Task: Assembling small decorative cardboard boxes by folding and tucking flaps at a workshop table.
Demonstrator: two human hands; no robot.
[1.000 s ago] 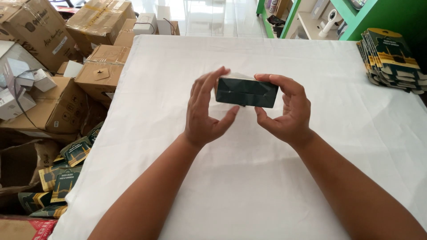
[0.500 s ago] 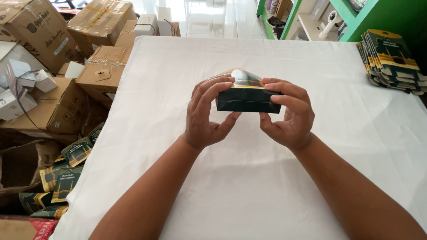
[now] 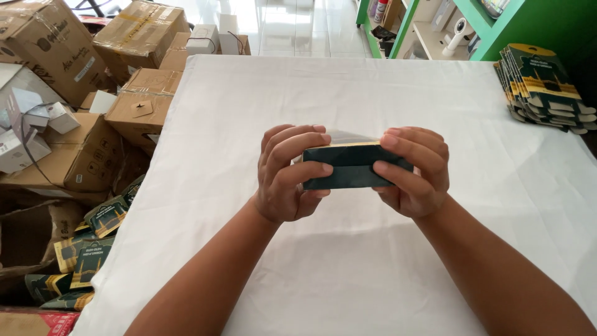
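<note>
Both of my hands hold one small dark green carton above the white tablecloth. My left hand wraps its left end, fingers curled over the front face. My right hand grips the right end the same way. The carton lies lengthwise between the hands, with a thin gold edge along its top and a clear shiny panel showing just behind that edge.
A fanned stack of flat dark green and gold cartons lies at the table's right edge. Brown cardboard boxes crowd the floor to the left, with more flat cartons below them. Green shelving stands at the back.
The carton has been turned in my hands: its broad dark face showed first, then a clear top panel, and now the long side faces me. Both hands have closed tighter around its ends.
</note>
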